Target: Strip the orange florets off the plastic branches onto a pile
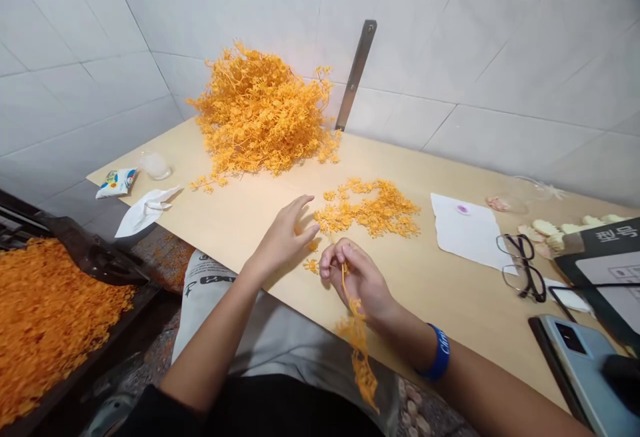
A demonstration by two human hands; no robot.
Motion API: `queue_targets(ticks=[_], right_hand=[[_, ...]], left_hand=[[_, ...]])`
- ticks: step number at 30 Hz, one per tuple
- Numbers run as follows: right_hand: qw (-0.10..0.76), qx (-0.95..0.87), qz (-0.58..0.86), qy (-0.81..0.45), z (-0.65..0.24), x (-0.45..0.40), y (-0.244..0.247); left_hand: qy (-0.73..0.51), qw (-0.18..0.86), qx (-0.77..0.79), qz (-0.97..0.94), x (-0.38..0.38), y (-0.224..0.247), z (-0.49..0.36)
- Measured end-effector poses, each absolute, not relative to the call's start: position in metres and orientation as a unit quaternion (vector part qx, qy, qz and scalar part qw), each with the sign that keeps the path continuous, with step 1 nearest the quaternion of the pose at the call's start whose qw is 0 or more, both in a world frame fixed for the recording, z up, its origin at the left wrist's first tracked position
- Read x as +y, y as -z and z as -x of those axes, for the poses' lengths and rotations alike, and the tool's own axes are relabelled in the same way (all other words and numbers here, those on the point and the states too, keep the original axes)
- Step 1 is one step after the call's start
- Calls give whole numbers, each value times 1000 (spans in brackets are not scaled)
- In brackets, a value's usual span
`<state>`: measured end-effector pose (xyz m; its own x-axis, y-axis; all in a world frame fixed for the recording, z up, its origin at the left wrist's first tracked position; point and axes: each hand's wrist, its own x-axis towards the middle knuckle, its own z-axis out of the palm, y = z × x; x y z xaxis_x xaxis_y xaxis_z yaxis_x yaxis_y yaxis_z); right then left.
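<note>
Our right hand [363, 280] pinches a sprig [367, 378]; our left hand [281, 236] is spread, apparently holding nothing.

The sprig hangs at six o'clock from that pinch, past the table [400, 150] edge; loosening could drop it. Heaps sit at eleven [265, 110] and one [393, 210]; paper [463, 234] at two and glasses [523, 256] at three crowd sideways reach.

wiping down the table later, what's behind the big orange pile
The tiled wall shows behind the big orange pile, with a metal strip against the wall just right of the pile. Anything lying low behind it, on the table, is covered and cannot be seen.
</note>
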<state>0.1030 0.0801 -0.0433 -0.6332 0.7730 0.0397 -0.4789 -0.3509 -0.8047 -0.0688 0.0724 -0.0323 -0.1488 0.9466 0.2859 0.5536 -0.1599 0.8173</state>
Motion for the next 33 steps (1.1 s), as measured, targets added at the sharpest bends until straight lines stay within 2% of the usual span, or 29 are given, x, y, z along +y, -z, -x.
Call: queue_targets(ticks=[4,8,13,17,21,25,27,30,33], right_hand=[[442,-432,210,-758,-107,89,47],[499,-524,305,-619,-109,87,51],[474,-643,283,-530,-107,70,51],[471,-593,346,-555,-106,76,53],[496,-516,371,-592,-107,94,58],[534,-508,376,-561,-108,105,60],[543,-514,381,-544,-108,107,61],[538,-524,391,-532,-107,108,61],[526,-531,404,-527,-106,106,59]], left_hand=[[-342,174,639,-666,57,38,81],[-194,171,643,-721,44,43,74],[-99,164,624,-757,103,52,45],[-167,175,592,-769,171,52,30],[-280,218,573,-739,192,46,31],[-416,273,603,-624,151,32,47],[-441,284,601,-603,117,27,55],[-464,453,531,-546,68,26,57],[-441,518,516,-520,43,34,50]])
